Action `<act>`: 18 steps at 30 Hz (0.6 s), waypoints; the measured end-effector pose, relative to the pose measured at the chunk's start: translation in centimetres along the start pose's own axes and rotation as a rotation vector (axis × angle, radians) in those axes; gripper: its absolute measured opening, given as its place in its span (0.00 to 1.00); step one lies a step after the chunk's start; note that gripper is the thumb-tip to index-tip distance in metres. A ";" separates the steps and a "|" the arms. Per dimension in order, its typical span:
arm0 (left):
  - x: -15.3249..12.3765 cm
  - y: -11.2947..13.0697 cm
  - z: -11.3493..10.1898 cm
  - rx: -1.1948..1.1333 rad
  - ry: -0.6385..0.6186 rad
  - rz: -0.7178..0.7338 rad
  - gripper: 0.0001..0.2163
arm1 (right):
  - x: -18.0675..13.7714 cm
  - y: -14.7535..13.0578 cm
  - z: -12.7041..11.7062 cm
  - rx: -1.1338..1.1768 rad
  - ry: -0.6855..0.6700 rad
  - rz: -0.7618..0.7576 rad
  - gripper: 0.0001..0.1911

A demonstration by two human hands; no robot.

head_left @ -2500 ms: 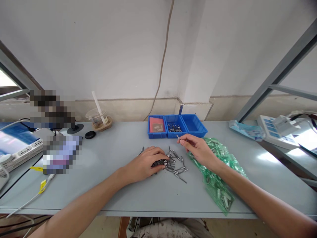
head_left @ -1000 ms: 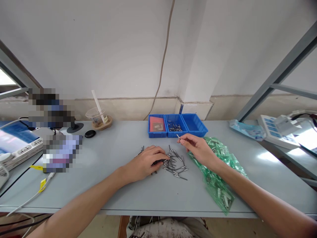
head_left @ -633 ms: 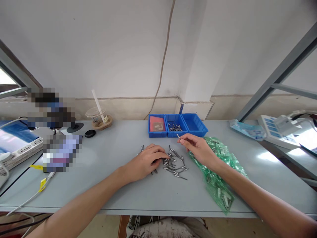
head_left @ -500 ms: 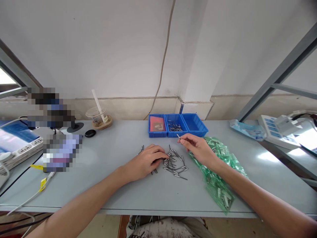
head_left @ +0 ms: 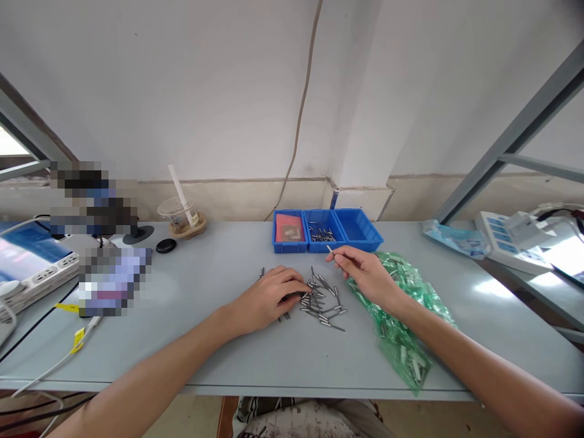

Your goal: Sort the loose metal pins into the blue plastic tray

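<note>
My right hand [head_left: 356,266] is closed in a pinch on a slim metal pin [head_left: 329,248], its tip pointing up and left just in front of the blue bins. On the grey table, my left hand [head_left: 278,293] rests with curled fingers at the left edge of a loose pile of metal pins [head_left: 319,301]. Its fingertips touch the pile; what lies between them is hidden. A few more pins stick out behind and below that hand. These pins have a thin dark shank and a thicker shiny sleeve.
Blue bins stand behind the pile: a left bin [head_left: 289,248] with a pink packet, a middle bin [head_left: 323,248] with pins, and a right bin [head_left: 358,226]. A green plastic bag [head_left: 401,328] of parts lies under my right forearm. Power strips [head_left: 45,280] and a cup [head_left: 177,210] are leftward.
The pin in my right hand has tilted a little more upright, and that hand has shifted slightly left. My left hand's fingers have moved slightly at the pile's edge.
</note>
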State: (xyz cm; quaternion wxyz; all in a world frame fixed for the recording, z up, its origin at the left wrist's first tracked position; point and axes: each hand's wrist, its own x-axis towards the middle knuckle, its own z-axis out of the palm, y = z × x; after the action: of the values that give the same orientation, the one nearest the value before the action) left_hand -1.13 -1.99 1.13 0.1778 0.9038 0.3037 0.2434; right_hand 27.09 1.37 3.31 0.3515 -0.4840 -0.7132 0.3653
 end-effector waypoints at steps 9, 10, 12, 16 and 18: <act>0.0 0.1 -0.1 0.017 -0.003 0.002 0.13 | 0.0 0.2 0.0 0.049 0.034 -0.006 0.19; 0.0 0.1 -0.1 0.021 -0.005 0.001 0.13 | 0.0 0.2 0.0 0.053 0.045 -0.006 0.18; 0.1 0.2 -0.2 0.024 -0.010 -0.003 0.12 | 0.1 0.2 0.0 0.058 0.075 -0.012 0.17; 0.2 0.3 -0.3 0.022 -0.011 -0.007 0.12 | 0.1 0.1 0.0 0.025 0.152 -0.047 0.13; 0.2 0.3 -0.2 0.021 -0.009 -0.006 0.12 | 0.0 0.1 -0.1 -0.020 0.182 -0.061 0.12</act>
State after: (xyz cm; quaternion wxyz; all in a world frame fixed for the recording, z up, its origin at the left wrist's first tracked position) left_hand -0.99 -2.08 1.54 0.1704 0.9058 0.3082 0.2357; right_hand 27.22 1.45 3.27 0.4211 -0.4968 -0.6963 0.3018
